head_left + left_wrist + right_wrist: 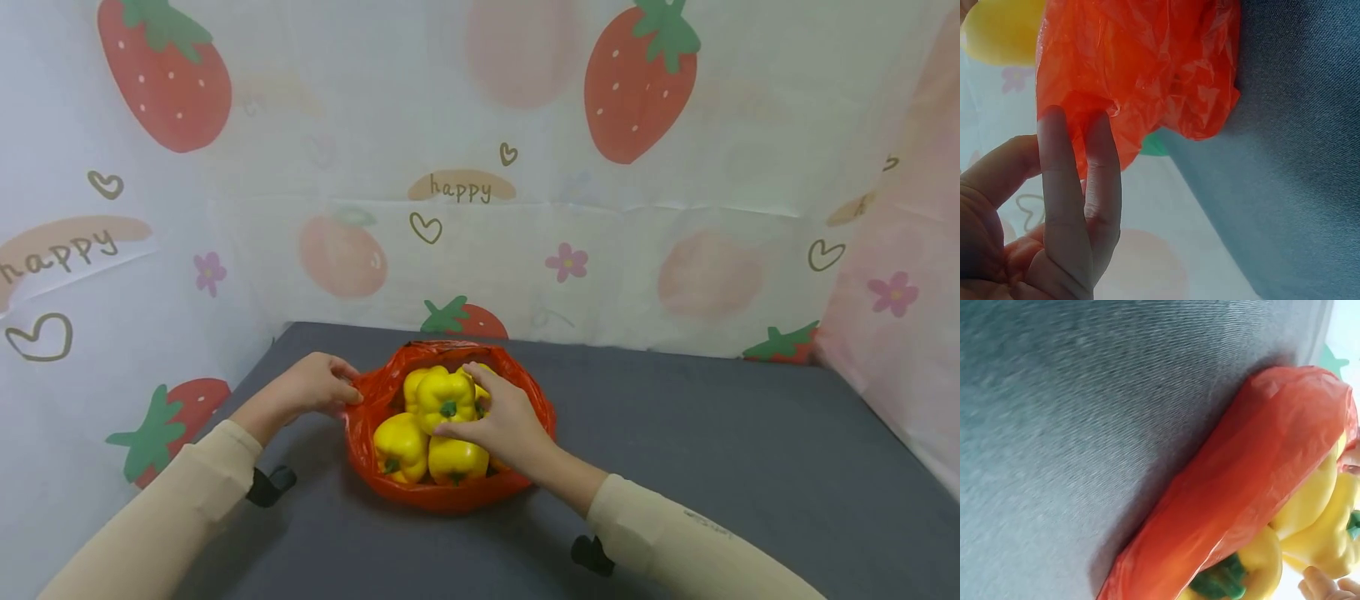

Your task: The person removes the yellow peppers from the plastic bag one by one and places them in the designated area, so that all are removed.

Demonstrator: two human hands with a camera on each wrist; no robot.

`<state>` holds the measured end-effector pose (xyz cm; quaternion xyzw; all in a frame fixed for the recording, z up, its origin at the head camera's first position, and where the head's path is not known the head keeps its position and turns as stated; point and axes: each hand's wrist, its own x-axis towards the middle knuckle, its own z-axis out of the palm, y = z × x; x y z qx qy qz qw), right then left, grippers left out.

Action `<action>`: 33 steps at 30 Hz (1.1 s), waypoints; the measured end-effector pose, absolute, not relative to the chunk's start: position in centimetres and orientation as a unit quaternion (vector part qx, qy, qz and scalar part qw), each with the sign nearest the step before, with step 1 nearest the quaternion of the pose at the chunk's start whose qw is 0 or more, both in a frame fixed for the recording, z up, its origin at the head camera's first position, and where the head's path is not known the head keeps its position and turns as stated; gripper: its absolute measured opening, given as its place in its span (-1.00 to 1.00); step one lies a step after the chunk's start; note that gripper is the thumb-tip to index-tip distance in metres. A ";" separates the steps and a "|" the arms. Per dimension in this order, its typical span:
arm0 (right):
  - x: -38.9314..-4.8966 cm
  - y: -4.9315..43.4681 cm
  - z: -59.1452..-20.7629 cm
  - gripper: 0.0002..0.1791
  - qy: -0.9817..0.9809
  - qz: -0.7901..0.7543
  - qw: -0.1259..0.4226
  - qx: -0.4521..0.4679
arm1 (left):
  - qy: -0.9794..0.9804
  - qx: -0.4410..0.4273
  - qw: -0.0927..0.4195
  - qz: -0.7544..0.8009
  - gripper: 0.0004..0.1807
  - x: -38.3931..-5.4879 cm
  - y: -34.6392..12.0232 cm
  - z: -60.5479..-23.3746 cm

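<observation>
Yellow and topmost in the red bag (450,498), the bell pepper (441,390) lies just left of your right hand (513,427), between thumb and fingers — whether they grip it, you can't tell — while your left hand (318,385), farther off, pinches the bag's left rim.

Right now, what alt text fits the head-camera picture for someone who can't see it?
A person's left hand pinches the rim of an open red bag of yellow bell peppers on a grey table; their right hand is spread around the topmost pepper.
</observation>
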<state>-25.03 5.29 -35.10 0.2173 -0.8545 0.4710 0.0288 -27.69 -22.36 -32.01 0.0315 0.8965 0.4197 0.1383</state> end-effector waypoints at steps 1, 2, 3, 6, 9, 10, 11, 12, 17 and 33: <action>-25.1 5.2 -35.1 -0.09 -0.856 0.472 0.025 0.207 | 0.896 0.033 0.138 0.421 -0.50 -27.7 -22.4 -32.0; -25.1 5.0 -35.1 -0.09 -0.858 0.473 0.023 0.197 | 0.896 0.034 0.138 0.421 -0.50 -27.7 -22.4 -32.0; -25.1 4.9 -35.1 -0.09 -0.858 0.478 0.020 0.188 | 0.896 0.034 0.138 0.421 -0.50 -27.7 -22.4 -32.0; -25.2 4.5 -35.0 -0.10 -0.855 0.494 0.006 0.159 | 0.896 0.032 0.138 0.421 -0.50 -27.7 -22.5 -31.9; -25.4 4.2 -35.1 -0.09 -0.851 0.508 -0.005 0.135 | 0.897 0.031 0.137 0.420 -0.49 -27.9 -22.5 -31.9; -25.5 4.2 -35.1 -0.08 -0.851 0.510 -0.008 0.129 | 0.896 0.031 0.137 0.420 -0.49 -27.9 -22.6 -31.9; -25.6 4.1 -35.2 -0.07 -0.851 0.510 -0.009 0.125 | 0.896 0.031 0.138 0.421 -0.48 -28.0 -22.6 -31.9; -25.7 4.1 -35.2 -0.07 -0.852 0.509 -0.009 0.122 | 0.895 0.032 0.138 0.423 -0.48 -28.0 -22.7 -31.9; -26.0 4.0 -35.5 -0.05 -0.858 0.503 -0.007 0.107 | 0.892 0.037 0.133 0.430 -0.48 -28.1 -22.8 -31.7; -25.6 4.0 -36.0 -0.08 -0.839 0.534 -0.022 0.101 | 0.898 0.014 0.096 0.430 -0.51 -27.1 -23.1 -33.0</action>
